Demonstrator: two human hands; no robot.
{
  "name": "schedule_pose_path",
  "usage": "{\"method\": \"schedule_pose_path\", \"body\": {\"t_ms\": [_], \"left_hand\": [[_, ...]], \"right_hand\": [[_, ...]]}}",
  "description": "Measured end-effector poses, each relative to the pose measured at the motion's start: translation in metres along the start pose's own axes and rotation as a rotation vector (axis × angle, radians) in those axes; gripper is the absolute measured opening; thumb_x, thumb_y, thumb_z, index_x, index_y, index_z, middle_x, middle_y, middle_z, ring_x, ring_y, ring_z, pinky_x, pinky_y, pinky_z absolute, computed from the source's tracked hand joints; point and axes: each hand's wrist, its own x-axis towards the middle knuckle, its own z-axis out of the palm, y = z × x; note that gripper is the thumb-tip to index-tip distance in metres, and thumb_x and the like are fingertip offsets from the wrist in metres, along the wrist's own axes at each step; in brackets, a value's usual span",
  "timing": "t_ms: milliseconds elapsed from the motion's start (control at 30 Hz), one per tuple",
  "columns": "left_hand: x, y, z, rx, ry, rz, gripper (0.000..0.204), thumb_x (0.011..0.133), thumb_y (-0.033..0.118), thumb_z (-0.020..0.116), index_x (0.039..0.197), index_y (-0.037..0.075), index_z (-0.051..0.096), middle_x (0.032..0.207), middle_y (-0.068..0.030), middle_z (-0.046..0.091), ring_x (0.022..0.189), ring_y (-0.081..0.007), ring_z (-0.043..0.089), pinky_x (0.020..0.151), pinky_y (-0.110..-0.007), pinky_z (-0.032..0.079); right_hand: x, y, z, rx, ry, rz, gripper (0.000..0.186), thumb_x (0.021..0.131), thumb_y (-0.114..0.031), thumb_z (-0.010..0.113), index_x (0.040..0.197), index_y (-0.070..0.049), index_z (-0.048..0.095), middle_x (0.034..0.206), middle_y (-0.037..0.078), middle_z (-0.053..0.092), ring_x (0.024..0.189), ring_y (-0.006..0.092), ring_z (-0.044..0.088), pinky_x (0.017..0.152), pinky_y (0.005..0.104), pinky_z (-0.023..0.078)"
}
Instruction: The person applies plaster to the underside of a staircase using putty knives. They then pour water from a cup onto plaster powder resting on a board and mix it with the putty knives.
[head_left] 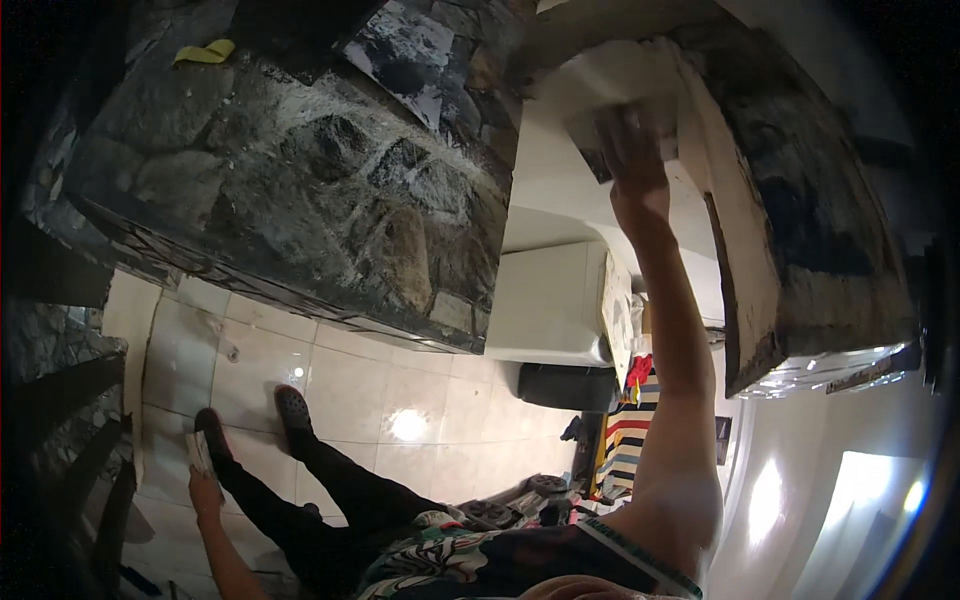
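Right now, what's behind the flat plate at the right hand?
A pale surface shows around the flat plate. The patch directly behind it cannot be seen: the plate and right hand cover it.

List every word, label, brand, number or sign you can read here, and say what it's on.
No text can be read.
Sleeve trim: green marks, too small and blurred to read.
Flat tool at the right hand: blurred, nothing legible.
Pale object in the left hand: nothing legible.
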Motion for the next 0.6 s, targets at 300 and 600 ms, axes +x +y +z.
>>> {"method": "schedule_pose_path", "body": {"t_ms": [300, 600], "left_hand": [[-0.015, -0.056, -0.016, 0.009, 0.077, -0.025, 0.032, 0.096, 0.011, 0.04, 0.124, -0.004, 0.042, 0.111, -0.0267, 0.057, 0.101, -0.0418, 0.057, 0.086, -0.046, 0.046], [-0.007, -0.073, -0.017, 0.008, 0.159, 0.109, 0.032, 0.094, 0.012, 0.046, 0.121, -0.005, 0.044, 0.108, -0.0281, 0.058, 0.1, -0.0431, 0.057, 0.085, -0.046, 0.045]], "right_hand": [[-0.07, -0.036, -0.027, -0.003, -0.143, 0.037, 0.055, 0.071, 0.007, 0.057, 0.124, -0.008, 0.054, 0.134, 0.012, 0.048, 0.12, 0.0312, 0.048, 0.097, 0.041, 0.043], [0.039, -0.044, -0.051, 0.167, 0.587, 0.104, 0.047, 0.072, 0.01, 0.056, 0.117, -0.001, 0.06, 0.12, 0.016, 0.058, 0.109, 0.0308, 0.054, 0.088, 0.0417, 0.043]]}}
